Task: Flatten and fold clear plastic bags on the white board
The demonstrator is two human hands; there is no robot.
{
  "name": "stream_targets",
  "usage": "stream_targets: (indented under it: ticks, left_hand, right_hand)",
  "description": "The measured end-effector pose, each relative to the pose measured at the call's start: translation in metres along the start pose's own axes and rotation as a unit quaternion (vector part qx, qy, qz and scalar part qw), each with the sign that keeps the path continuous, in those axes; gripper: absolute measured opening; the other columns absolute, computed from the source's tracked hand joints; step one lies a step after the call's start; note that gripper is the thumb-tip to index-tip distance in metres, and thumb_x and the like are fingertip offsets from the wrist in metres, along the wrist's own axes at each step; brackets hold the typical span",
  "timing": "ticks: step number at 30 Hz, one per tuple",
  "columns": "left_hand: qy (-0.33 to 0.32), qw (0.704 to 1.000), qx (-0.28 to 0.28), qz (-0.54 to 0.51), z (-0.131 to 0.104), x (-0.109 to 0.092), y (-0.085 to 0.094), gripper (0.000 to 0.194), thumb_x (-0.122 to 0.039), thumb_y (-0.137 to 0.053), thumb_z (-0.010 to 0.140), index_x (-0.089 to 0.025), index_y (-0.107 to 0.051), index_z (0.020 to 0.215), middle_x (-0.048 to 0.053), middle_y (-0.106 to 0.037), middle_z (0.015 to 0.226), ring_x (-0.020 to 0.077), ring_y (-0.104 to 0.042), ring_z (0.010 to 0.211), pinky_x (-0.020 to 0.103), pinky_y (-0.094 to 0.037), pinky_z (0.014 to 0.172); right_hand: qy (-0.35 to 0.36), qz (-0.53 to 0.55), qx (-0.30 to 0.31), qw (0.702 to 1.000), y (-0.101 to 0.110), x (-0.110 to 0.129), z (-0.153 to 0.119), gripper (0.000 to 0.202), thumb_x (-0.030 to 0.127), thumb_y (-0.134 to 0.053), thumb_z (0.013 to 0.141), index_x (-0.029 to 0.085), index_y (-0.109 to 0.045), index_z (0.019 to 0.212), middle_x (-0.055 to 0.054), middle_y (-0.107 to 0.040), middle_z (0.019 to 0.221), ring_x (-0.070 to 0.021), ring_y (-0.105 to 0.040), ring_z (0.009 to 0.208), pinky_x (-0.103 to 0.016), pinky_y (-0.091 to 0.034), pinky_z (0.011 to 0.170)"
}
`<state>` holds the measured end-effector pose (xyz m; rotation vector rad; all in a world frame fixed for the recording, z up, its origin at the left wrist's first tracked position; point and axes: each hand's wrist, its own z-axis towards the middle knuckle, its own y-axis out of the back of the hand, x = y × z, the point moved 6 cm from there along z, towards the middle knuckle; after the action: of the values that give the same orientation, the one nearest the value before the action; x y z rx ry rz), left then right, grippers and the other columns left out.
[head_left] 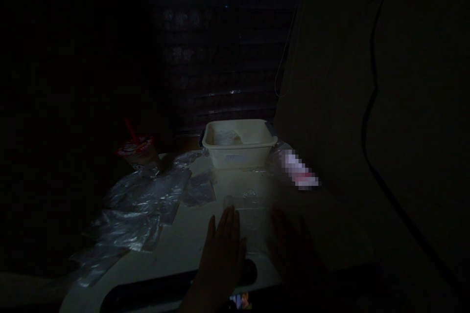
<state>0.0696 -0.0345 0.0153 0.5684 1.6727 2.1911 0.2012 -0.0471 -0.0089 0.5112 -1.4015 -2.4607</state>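
My left hand (224, 242) lies flat on the pale table (176, 249), its fingers stretched forward over the near left edge of a clear plastic bag (249, 200). To the right of the bag is my right hand (292, 242), dark and slightly blurred, its fingers apart and nothing visible in it. A long black bar-like object (147, 293) passes under my left wrist; its kind is unclear in the dim light. Straight ahead stands a cream plastic tub (238, 157) with some clear plastic inside.
Clear plastic bags (135, 227) spread along the left side. Behind them stands a cup (141, 156) with a red straw. A pixelated white-and-pink item (298, 171) is at the right. A dark cable (374, 78) hangs there. A small lit screen (241, 300) shows at the bottom.
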Motion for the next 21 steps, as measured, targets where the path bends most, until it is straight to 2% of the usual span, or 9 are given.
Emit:
stream_targets:
  ticks: [5,7,10,13,15,18,21]
  left_hand:
    - [0.000,1.000,0.009,-0.004,0.000,-0.001,0.003,0.046,-0.029,-0.027,0.082,-0.005,-0.031,0.121,0.016,-0.032,0.127,0.0246,-0.028,0.117,0.045,-0.028,0.090]
    - [0.004,1.000,0.011,-0.006,0.000,0.000,0.004,0.046,-0.029,-0.026,0.082,-0.005,-0.031,0.121,0.016,-0.031,0.127,0.0244,-0.027,0.117,0.045,-0.028,0.090]
    - [0.008,1.000,0.016,-0.007,0.000,0.001,0.001,0.046,-0.029,-0.026,0.082,-0.006,-0.031,0.121,0.015,-0.030,0.128,0.0237,-0.026,0.118,0.044,-0.028,0.091]
    - [0.011,1.000,0.014,0.000,-0.001,0.002,-0.003,0.045,-0.028,-0.025,0.082,-0.007,-0.029,0.122,0.014,-0.029,0.129,0.0231,-0.024,0.119,0.044,-0.027,0.092]
    - [0.012,1.000,0.012,0.004,-0.001,0.002,-0.004,0.046,-0.028,-0.025,0.082,-0.007,-0.028,0.123,0.013,-0.029,0.129,0.0230,-0.024,0.119,0.044,-0.026,0.092]
    - [0.010,1.000,0.012,0.007,-0.001,0.001,-0.003,0.046,-0.030,-0.025,0.082,-0.006,-0.029,0.122,0.014,-0.030,0.129,0.0237,-0.024,0.119,0.044,-0.026,0.092]
    - [0.010,1.000,0.018,0.010,0.000,0.000,-0.002,0.047,-0.031,-0.025,0.082,-0.006,-0.030,0.122,0.014,-0.030,0.128,0.0242,-0.025,0.118,0.045,-0.027,0.091]
  right_hand:
    - [-0.037,0.050,0.001,0.998,0.019,0.020,-0.002,0.043,0.025,-0.035,0.076,0.010,-0.039,0.116,-0.012,-0.039,0.124,-0.0244,-0.026,0.117,-0.050,-0.013,0.094]
    - [-0.059,0.049,-0.001,0.997,0.017,0.016,-0.010,0.044,0.025,-0.037,0.075,0.010,-0.040,0.116,-0.013,-0.041,0.122,-0.0261,-0.028,0.116,-0.050,-0.017,0.093]
    - [-0.106,0.034,0.015,0.994,0.006,-0.004,-0.023,0.040,0.029,-0.041,0.072,0.015,-0.049,0.108,-0.012,-0.052,0.111,-0.0298,-0.042,0.104,-0.050,-0.025,0.087]
    - [-0.150,0.032,0.064,0.986,-0.003,-0.024,-0.027,0.035,0.036,-0.047,0.067,0.020,-0.058,0.097,-0.011,-0.061,0.095,-0.0292,-0.053,0.087,-0.046,-0.034,0.078]
    - [-0.178,0.054,0.124,0.975,-0.005,-0.032,-0.024,0.039,0.038,-0.051,0.063,0.021,-0.058,0.097,-0.010,-0.062,0.089,-0.0279,-0.056,0.080,-0.042,-0.039,0.073]
    - [-0.221,0.112,0.210,0.946,0.000,-0.034,-0.017,0.045,0.038,-0.052,0.061,0.019,-0.056,0.102,-0.010,-0.060,0.096,-0.0274,-0.055,0.085,-0.040,-0.040,0.075]
    - [-0.271,0.187,0.238,0.914,0.011,-0.030,-0.012,0.043,0.033,-0.046,0.065,0.019,-0.055,0.104,-0.007,-0.056,0.105,-0.0233,-0.051,0.095,-0.034,-0.038,0.081]
